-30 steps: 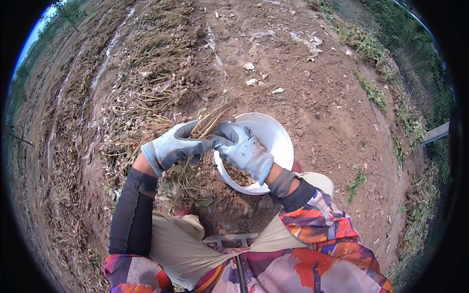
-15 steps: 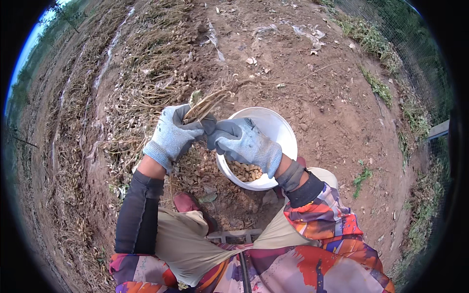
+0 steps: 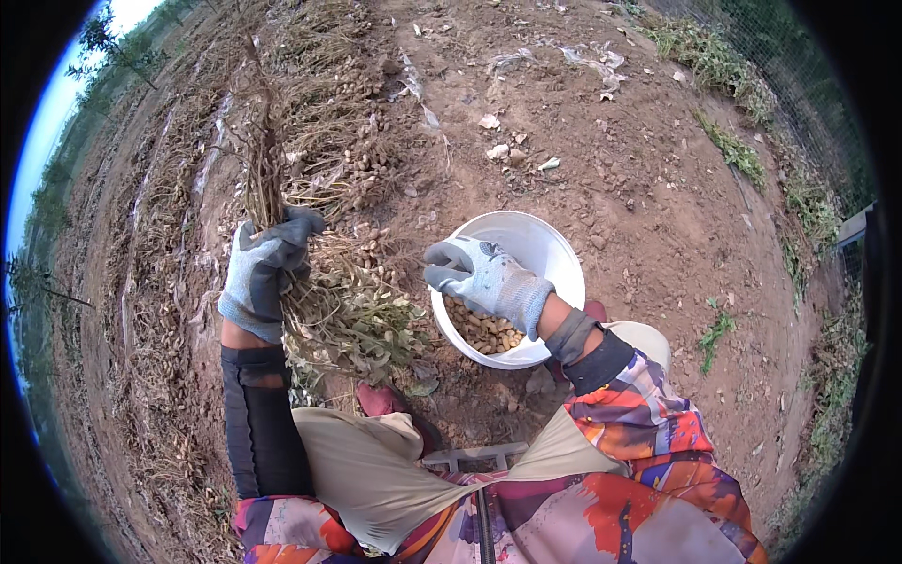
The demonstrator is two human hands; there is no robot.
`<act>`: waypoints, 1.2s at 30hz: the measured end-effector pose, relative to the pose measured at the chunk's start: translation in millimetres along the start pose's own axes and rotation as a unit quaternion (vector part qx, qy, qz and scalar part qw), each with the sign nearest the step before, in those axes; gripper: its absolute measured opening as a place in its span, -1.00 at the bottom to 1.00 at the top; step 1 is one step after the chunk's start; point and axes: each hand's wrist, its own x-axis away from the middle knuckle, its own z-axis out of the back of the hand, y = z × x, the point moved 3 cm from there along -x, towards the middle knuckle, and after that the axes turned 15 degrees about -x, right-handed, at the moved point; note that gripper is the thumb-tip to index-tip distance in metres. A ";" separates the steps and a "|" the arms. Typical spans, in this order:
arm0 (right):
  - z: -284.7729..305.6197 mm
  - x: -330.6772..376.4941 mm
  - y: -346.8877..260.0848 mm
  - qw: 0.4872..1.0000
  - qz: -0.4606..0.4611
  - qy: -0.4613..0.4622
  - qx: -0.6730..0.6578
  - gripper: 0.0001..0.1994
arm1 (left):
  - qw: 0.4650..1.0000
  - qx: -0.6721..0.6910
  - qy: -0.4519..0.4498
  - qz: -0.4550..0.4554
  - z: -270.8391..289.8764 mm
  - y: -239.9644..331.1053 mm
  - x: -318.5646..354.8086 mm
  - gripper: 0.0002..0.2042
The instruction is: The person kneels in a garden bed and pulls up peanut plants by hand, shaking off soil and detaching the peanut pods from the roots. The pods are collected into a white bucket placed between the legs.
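Observation:
Gripped at its stems in my gloved left hand point(image 3: 266, 268) is a bundle of dried peanut plants point(image 3: 264, 155). Its stems and roots stand up above the fist, while the leafy tops point(image 3: 352, 324) hang below toward my shoe. My right hand point(image 3: 487, 274), in a matching grey-and-blue glove, is over the left part of a white bucket point(image 3: 566, 258). Its fingers are curled in toward the thumb, and whatever they may hold is hidden. Loose peanuts point(image 3: 489, 334) cover the bucket's bottom, partly behind that hand.
Rows of pulled peanut plants point(image 3: 329, 103) lie on the soil to the left and ahead. Scraps of plastic film point(image 3: 597, 66) lie farther off. A mesh fence point(image 3: 799, 94) runs along the right. A slatted stool edge point(image 3: 474, 457) shows between my legs.
My left hand has moved left and slightly down, swinging the plants upright with their leafy ends hanging. My right hand has come apart from it and now sits slightly farther right.

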 end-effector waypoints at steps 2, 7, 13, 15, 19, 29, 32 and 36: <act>-11.1 -5.9 0.9 0.983 -0.020 -0.053 -0.173 -0.62 | 1.000 -0.010 -0.003 -0.004 -0.3 1.7 0.6 -0.75; -38.4 -15.6 19.5 0.918 -0.032 -0.140 -0.370 -0.65 | 1.000 -0.024 0.007 0.003 -4.1 6.7 6.1 -0.73; -62.9 -7.5 11.0 0.923 -0.118 -0.182 -0.319 -0.70 | 0.999 -0.027 0.024 0.021 -3.5 5.2 6.0 -0.70; -64.8 -6.6 14.2 0.929 -0.126 -0.156 -0.310 -0.74 | 1.000 -0.010 0.014 -0.005 -9.6 1.0 1.2 -0.71; -74.0 -12.3 18.6 0.951 -0.106 -0.148 -0.250 -0.74 | 0.999 -0.022 0.032 -0.019 -14.4 -0.8 0.4 -0.74; -76.7 -5.9 11.4 0.995 0.060 -0.082 0.001 -0.62 | 0.995 -0.047 0.057 0.063 -13.9 -8.7 -2.7 -0.78; -74.8 -4.4 8.8 0.995 0.084 -0.045 0.038 -0.77 | 0.994 -0.065 0.044 0.075 -15.0 -3.5 -1.4 -0.80; -49.1 1.0 -4.0 0.971 0.193 -0.028 0.136 -0.86 | 0.991 -0.102 0.077 0.050 -5.6 -7.8 0.0 -0.81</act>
